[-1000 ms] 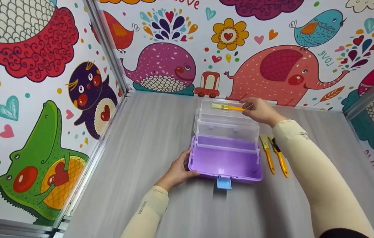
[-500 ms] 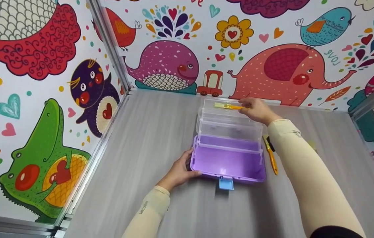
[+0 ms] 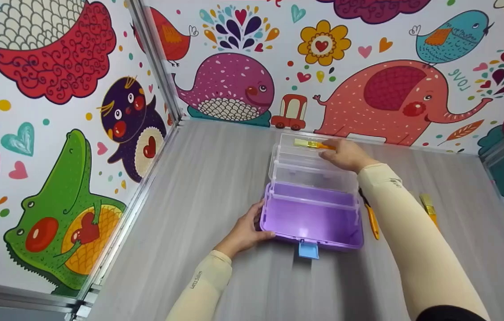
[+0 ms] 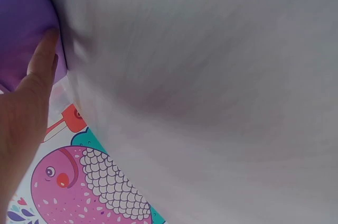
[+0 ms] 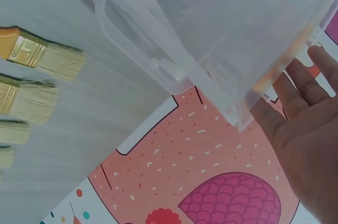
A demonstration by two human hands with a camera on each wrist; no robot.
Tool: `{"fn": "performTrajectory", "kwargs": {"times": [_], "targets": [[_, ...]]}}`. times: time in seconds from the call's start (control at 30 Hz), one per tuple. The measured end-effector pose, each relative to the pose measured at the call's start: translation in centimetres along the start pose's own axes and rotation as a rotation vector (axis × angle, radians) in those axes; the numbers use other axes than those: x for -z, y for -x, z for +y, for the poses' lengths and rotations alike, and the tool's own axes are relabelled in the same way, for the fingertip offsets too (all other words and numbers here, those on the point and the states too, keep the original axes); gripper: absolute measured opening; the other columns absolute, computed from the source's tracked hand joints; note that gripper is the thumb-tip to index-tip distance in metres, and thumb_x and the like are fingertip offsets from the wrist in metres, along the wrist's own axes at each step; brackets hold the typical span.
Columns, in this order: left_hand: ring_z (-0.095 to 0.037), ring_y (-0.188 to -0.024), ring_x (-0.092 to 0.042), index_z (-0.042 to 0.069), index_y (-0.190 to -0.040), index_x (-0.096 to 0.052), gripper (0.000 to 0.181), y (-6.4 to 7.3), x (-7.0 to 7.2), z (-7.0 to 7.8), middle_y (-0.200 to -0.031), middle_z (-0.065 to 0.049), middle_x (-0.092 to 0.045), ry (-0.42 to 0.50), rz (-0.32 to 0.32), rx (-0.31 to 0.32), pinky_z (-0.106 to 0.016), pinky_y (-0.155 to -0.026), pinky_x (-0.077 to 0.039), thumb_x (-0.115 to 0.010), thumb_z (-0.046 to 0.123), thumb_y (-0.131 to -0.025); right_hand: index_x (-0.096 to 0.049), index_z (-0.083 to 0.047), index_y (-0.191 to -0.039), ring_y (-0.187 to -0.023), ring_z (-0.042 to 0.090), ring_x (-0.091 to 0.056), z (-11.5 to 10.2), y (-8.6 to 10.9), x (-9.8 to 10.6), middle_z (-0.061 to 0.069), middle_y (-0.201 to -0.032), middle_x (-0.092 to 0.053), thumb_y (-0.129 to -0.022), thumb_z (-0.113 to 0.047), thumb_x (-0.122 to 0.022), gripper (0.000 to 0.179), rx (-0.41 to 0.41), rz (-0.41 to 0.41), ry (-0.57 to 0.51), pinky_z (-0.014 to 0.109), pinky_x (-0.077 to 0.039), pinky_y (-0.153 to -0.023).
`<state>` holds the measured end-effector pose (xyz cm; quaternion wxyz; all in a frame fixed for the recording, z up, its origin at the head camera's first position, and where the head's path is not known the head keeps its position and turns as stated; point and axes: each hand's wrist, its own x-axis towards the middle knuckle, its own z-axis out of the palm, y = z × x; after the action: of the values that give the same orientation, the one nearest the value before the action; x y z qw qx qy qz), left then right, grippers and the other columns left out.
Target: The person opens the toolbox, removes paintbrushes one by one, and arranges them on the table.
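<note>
A purple storage box [image 3: 309,218] with a blue latch [image 3: 308,250] stands unfolded on the table, its clear plastic trays [image 3: 318,171] tiered behind it. My left hand [image 3: 243,232] rests around the front left corner, thumb at the front; the left wrist view has a straight finger against the purple wall. In the top tray lies a paintbrush [image 3: 312,144] with pale bristles and an orange handle. My right hand [image 3: 345,154] is over the handle end, fingers spread at the tray's edge in the right wrist view. The clear wall blurs the handle there.
Several more paintbrushes lie right of the box: one orange handle [image 3: 372,223] close beside it, another paintbrush [image 3: 429,207] beyond the right forearm. Bristle ends [image 5: 63,61] line up in the right wrist view. Cartoon-printed walls [image 3: 243,89] border the grey table [image 3: 216,169].
The paintbrush stays in the top tray. My right fingers, pinching its handle earlier, now look looser and lower over it. My left hand keeps its place. The view has shifted slightly.
</note>
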<state>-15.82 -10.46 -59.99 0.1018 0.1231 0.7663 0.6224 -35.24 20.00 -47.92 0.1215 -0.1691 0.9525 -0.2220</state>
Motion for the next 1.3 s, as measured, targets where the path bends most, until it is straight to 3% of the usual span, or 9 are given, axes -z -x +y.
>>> {"fn": "performTrajectory", "kwargs": {"times": [0.13, 0.17, 0.33, 0.7, 1.03, 1.3], "targets": [[-0.038, -0.137, -0.041, -0.001, -0.155, -0.025, 0.097, 0.0, 0.0, 0.0, -0.153, -0.027, -0.036, 0.006, 0.004, -0.007, -0.044, -0.114, -0.032, -0.084, 0.001, -0.077, -0.054, -0.004, -0.142, -0.131, 0.04, -0.046, -0.2, 0.1, 0.0, 0.019, -0.142, -0.054, -0.098, -0.039, -0.057, 0.055, 0.007, 0.0, 0.035, 0.06, -0.031, -0.11], [-0.039, -0.137, -0.04, -0.002, -0.154, -0.026, 0.096, 0.2, 0.1, 0.6, -0.152, -0.028, -0.036, 0.004, 0.005, -0.004, -0.045, -0.114, -0.032, -0.083, 0.0, -0.077, -0.055, -0.004, -0.14, -0.129, 0.04, -0.048, -0.3, 0.2, 0.0, 0.019, -0.14, -0.056, -0.099, -0.039, -0.057, 0.054, 0.013, 0.001, 0.037, 0.06, -0.033, -0.109], [-0.035, -0.137, -0.042, 0.001, -0.155, -0.027, 0.097, 0.3, 0.2, 0.8, -0.152, -0.025, -0.038, -0.032, 0.009, 0.033, -0.042, -0.113, -0.033, -0.084, 0.004, -0.077, -0.06, -0.002, -0.134, -0.121, 0.038, -0.056, -0.6, 0.1, -0.1, 0.019, -0.131, -0.062, -0.1, -0.032, -0.056, 0.046, 0.053, -0.002, 0.054, 0.057, -0.041, -0.104], [-0.034, -0.137, -0.042, 0.003, -0.155, -0.027, 0.097, 0.1, 0.2, -0.1, -0.152, -0.023, -0.04, -0.051, 0.007, 0.027, -0.042, -0.114, -0.033, -0.085, 0.008, -0.077, -0.058, -0.002, -0.137, -0.124, 0.041, -0.054, -0.9, -0.1, -0.9, 0.02, -0.134, -0.06, -0.1, -0.027, -0.052, 0.045, -0.007, -0.002, 0.086, 0.059, -0.04, -0.105], [-0.034, -0.135, -0.044, 0.002, -0.155, -0.027, 0.098, 0.1, 0.1, 0.1, -0.151, -0.022, -0.041, -0.074, 0.011, 0.051, -0.041, -0.112, -0.035, -0.086, 0.007, -0.077, -0.061, 0.004, -0.129, -0.114, 0.039, -0.06, -0.6, 0.0, -1.1, 0.023, -0.121, -0.065, -0.095, -0.017, -0.056, 0.04, 0.09, 0.069, 0.143, 0.055, -0.044, -0.101], [-0.034, -0.136, -0.043, 0.002, -0.155, -0.027, 0.098, 0.1, 0.1, 0.2, -0.152, -0.022, -0.04, -0.072, 0.01, 0.049, -0.042, -0.113, -0.034, -0.086, 0.007, -0.077, -0.061, 0.002, -0.129, -0.112, 0.04, -0.059, -0.5, 0.4, -1.1, 0.023, -0.124, -0.059, -0.092, -0.013, -0.056, 0.04, 0.088, 0.076, 0.169, 0.056, -0.046, -0.098]]}}
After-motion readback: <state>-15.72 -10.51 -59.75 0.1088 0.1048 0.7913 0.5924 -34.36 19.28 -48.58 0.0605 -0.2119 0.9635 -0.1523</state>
